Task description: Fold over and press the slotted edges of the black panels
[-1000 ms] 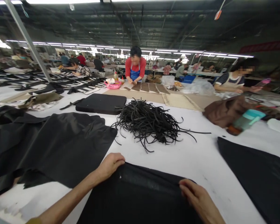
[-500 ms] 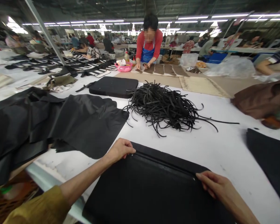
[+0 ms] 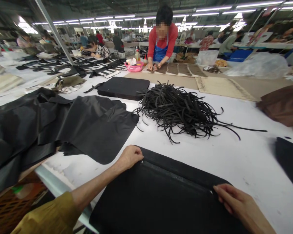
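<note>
A flat black padded panel [image 3: 161,198] lies on the white table [image 3: 234,156] right in front of me. My left hand [image 3: 130,156] is closed in a pinch on its far left corner. My right hand [image 3: 236,203] grips its far right corner, fingers curled over the edge. A folded strip runs along the panel's far edge between the two hands. Beyond it lies a tangled heap of black straps [image 3: 180,110].
Black fabric sheets [image 3: 63,126] spread at the left, over the table edge. Another black pad [image 3: 123,87] lies further back, dark fabric [image 3: 290,162] at the right. A person in a red top with a blue apron [image 3: 162,39] works across the table beside a pink bowl [image 3: 135,67].
The view has tilted down and to the right. Both hands have kept their grip on the panel's far corners, and the panel has drawn a little nearer to me.
</note>
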Demonstrator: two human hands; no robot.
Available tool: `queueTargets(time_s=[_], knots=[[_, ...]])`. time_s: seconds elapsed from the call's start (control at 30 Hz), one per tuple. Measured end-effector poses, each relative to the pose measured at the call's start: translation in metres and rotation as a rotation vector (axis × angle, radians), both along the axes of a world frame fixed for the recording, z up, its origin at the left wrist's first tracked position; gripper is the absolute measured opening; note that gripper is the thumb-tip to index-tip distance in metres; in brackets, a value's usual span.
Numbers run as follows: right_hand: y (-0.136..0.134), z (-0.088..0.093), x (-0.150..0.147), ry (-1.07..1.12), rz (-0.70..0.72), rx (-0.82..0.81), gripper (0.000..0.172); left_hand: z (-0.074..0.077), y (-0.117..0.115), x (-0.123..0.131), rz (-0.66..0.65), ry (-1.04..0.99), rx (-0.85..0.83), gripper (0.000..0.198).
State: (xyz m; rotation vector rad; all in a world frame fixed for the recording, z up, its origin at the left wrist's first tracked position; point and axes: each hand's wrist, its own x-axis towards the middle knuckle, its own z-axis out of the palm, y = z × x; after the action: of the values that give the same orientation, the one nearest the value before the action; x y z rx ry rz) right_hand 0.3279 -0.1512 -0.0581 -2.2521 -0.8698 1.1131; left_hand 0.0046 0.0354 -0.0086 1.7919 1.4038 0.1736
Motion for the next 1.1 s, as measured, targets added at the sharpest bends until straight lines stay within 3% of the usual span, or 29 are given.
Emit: queueTargets(time_s=[0.33,0.57,0.87,1.1], knots=[[0.004,0.005,-0.007,0.007,-0.040,0.019,0.039,-0.004,0.000,0.002,-0.001,0.074,0.035,0.014],[0.000,-0.001,-0.004,-0.011,0.001,0.033,0.039,-0.005,0.002,0.002,-0.008,0.100,0.044,0.011],[0.006,0.016,-0.018,0.042,-0.051,0.118,0.028,-0.011,0.002,0.000,-0.085,0.059,0.008,0.016],[0.006,0.022,-0.023,0.040,-0.066,0.116,0.023,-0.014,0.001,0.001,-0.048,0.032,-0.068,0.017]])
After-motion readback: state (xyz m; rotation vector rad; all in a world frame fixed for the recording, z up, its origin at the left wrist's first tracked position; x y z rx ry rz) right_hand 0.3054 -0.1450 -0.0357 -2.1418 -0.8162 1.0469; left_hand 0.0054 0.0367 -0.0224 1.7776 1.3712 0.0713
